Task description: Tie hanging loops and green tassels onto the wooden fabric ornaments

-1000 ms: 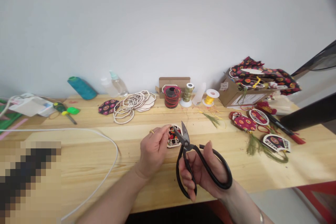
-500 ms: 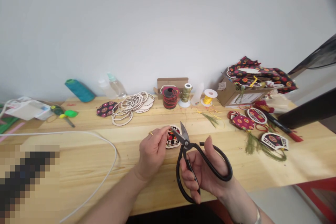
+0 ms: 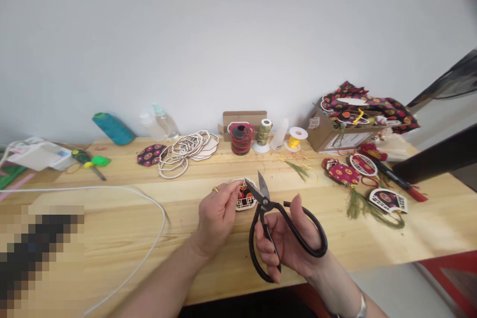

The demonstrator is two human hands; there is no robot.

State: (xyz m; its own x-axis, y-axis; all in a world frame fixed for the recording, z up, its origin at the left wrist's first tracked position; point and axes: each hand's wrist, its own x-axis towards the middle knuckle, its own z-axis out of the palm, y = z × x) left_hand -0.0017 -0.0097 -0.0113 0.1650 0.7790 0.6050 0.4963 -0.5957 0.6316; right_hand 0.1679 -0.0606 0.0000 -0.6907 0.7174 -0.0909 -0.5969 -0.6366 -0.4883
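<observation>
My right hand (image 3: pixel 286 243) grips black-handled scissors (image 3: pixel 265 202) through their large loops. Their blades are spread, pointing up and to the left. One blade tip comes close to the pinched fingertips of my left hand (image 3: pixel 218 213). Just behind those fingers is a small ornament (image 3: pixel 246 198), with a pale lattice frame over dark flowered fabric; the hand covers its left side. What the left fingertips pinch is too small or hidden to make out.
Pale wooden frames (image 3: pixel 188 149) lie at the back left. Thread spools, including a yellow spool (image 3: pixel 297 138), stand along the wall. A cardboard box (image 3: pixel 335 134) holds fabric. Tasselled ornaments (image 3: pixel 343 171) lie at right. A white cable (image 3: pixel 160 208) curves across the left.
The scissors and my right hand have shifted very slightly, with the blades still apart. My left hand stays nearly in place, still pinched beside the ornament.
</observation>
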